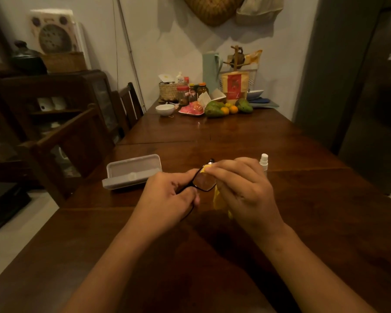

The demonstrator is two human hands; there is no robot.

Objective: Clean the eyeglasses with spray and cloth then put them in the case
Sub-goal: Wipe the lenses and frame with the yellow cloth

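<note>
Black-framed eyeglasses (204,182) are held above the wooden table (212,245). My left hand (171,195) grips the frame from the left side, one lens showing between the hands. My right hand (244,188) pinches a yellow cloth (218,201) against the upper corner of that lens; the cloth hangs down below the hand. A small white spray bottle (264,162) stands upright just behind my right hand. A grey glasses case (131,171) lies open on the table to the left of the hands, nothing visible in it.
At the table's far end stand a white bowl (165,109), jars, a woven basket, fruit (215,108) and a green jug. Two wooden chairs (77,141) line the left side. A dark cabinet stands at the left, a fridge at the right.
</note>
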